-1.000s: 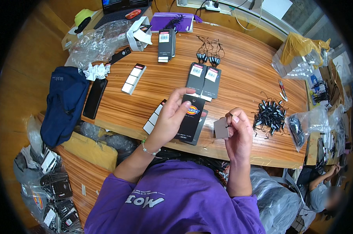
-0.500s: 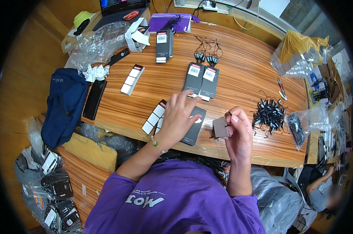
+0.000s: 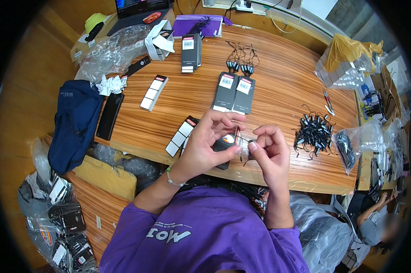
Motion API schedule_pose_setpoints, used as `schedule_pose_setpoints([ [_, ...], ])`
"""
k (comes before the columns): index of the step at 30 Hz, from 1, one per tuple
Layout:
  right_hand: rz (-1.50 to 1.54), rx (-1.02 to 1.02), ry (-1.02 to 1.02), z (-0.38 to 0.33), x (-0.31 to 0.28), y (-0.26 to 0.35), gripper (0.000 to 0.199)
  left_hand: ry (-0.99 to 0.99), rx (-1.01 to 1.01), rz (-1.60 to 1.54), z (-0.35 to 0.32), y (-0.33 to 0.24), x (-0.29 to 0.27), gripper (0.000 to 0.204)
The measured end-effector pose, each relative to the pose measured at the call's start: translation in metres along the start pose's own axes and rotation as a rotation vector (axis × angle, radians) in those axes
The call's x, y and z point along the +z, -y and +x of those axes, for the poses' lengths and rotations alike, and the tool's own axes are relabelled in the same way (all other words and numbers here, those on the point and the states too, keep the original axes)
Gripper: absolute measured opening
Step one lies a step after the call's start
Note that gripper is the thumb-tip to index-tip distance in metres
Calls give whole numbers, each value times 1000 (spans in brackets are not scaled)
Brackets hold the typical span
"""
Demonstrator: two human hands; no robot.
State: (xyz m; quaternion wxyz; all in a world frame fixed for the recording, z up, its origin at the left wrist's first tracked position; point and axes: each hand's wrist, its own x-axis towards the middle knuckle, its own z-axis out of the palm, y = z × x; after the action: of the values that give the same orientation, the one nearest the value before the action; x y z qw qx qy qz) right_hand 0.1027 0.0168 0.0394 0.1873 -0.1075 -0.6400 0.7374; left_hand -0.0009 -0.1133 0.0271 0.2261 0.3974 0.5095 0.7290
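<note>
My left hand (image 3: 208,143) pinches a small card (image 3: 237,135), seen almost edge-on, between thumb and fingers. My right hand (image 3: 273,152) is closed on a thin black cord (image 3: 247,142) that runs to the card; part of it is hidden by the fingers. Beneath my left hand lies a dark hang tag (image 3: 223,144) with a round emblem, partly covered. White-label strips (image 3: 179,136) stick out beside my left wrist. Just beyond my hands, two stacks of grey hang tags (image 3: 225,91) lie side by side, their black cords spread at the far end.
A pile of black cords (image 3: 313,133) lies at right, with small pliers (image 3: 328,103) behind it. Another hang-tag stack (image 3: 191,54), a label strip (image 3: 154,93), a black phone (image 3: 110,117) and a blue pouch (image 3: 74,123) are at left. A plastic-wrapped bundle (image 3: 346,68) stands far right.
My left hand has come off the tag stacks to grip the small card. The card, earlier flat-on in my right hand, has turned edge-on between both hands. My right hand has shifted slightly left.
</note>
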Motion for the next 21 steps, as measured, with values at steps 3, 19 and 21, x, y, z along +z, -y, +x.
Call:
schedule_pose_setpoints([
  [3, -384, -55, 4, 1, 1, 7, 15, 4, -12, -83, 0, -4, -3, 45],
  [19, -106, -88, -27, -4, 7, -1, 4, 58, -52, -57, -6, -1, 0, 39],
  [21, -40, -70, -11, -3, 6, -2, 3, 76, -53, -25, -6, -2, -1, 42],
])
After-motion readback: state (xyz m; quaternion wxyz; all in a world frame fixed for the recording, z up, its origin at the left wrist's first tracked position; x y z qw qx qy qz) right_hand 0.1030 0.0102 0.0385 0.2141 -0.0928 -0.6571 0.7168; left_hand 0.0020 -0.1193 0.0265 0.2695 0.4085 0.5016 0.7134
